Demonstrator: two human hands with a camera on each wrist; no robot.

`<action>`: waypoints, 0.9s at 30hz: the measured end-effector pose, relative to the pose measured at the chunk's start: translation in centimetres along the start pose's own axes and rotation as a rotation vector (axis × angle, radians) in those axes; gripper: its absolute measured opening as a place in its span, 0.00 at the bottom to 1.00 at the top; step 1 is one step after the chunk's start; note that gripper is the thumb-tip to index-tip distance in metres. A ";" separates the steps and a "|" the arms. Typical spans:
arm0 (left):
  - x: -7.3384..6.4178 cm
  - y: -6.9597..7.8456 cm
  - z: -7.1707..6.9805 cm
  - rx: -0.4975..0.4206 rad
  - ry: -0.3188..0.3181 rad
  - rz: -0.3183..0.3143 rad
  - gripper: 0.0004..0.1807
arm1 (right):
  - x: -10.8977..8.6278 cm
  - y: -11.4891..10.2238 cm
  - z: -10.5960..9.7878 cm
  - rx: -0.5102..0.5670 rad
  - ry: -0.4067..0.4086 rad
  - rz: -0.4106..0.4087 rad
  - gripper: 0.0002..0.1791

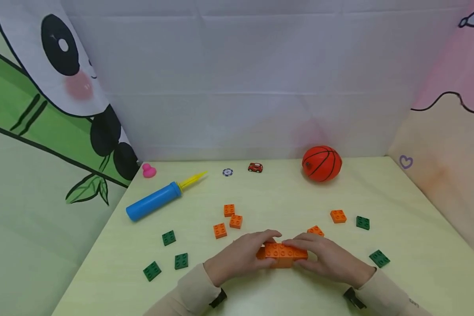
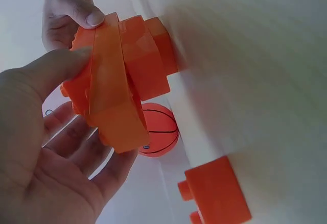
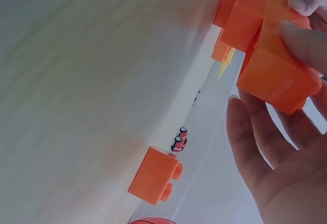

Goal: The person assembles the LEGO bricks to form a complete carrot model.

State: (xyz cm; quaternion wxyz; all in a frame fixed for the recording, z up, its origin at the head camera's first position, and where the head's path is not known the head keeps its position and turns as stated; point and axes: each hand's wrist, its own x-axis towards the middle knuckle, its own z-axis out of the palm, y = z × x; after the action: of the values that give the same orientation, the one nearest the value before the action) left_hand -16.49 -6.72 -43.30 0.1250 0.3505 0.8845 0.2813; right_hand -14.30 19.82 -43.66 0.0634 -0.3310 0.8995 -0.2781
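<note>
Between the two hands, close over the table's front part, is a block of joined orange toy bricks (image 1: 283, 256). My left hand (image 1: 244, 255) grips its left end, thumb on the near side and fingers behind. On the right end my right hand (image 1: 327, 258) holds it the same way. The left wrist view shows the orange bricks (image 2: 110, 76) in stepped layers, with a slanting gap below the upper ones. Just beyond the right hand lies a loose orange brick (image 1: 315, 231), partly hidden by the fingers.
Several orange bricks (image 1: 220, 230) lie mid-table, another orange brick (image 1: 338, 216) to the right. Green bricks (image 1: 181, 261) are on both sides. Farther back are a blue pump (image 1: 154, 201), a pink toy (image 1: 149, 170), a chip (image 1: 227, 172), a red car (image 1: 255, 167) and a basketball (image 1: 321, 163).
</note>
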 end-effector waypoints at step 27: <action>-3.6 -3.0 -2.4 0.161 -0.057 -0.244 0.26 | -0.1 -0.1 -0.3 -0.007 -0.015 0.018 0.28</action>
State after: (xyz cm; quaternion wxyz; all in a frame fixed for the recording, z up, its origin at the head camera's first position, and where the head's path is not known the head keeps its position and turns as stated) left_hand -16.57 -11.94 -43.01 0.1547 0.2573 0.9364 0.1819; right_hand -14.24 19.98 -43.32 0.0714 -0.3250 0.9029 -0.2720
